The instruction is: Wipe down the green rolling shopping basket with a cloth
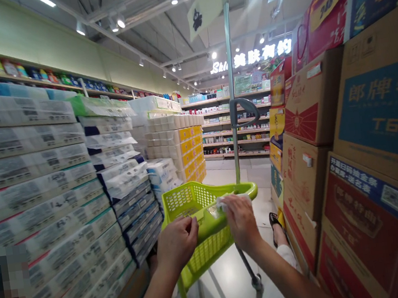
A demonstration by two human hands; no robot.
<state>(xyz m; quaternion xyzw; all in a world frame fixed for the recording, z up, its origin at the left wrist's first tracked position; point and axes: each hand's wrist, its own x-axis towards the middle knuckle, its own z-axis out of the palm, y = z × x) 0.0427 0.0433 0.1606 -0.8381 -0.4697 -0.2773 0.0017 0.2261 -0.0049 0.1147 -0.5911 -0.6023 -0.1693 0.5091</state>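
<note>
A lime-green plastic shopping cart [199, 261] on thin metal legs stands in front of me in the aisle. My left hand [180, 237] is closed over the near left part of its handle bar, fingers curled. Against the right part of that handle, my right hand [240, 219] presses a crumpled white tissue [224, 201], with its fingers bent over it. Between the two hands a clear label panel [212, 212] sits in the handle. Through the perforated wall, part of the basket's inside shows; its bottom is mostly hidden.
Stacked tissue packs [41, 179] line the left side, cartons [308, 154] the right. A metal pole [230, 66] with a grey grip rises beyond the cart. A sandalled foot [278, 229] is near the right cartons. Shelves [235, 120] stand at the far end. A blurred patch covers the lower left corner.
</note>
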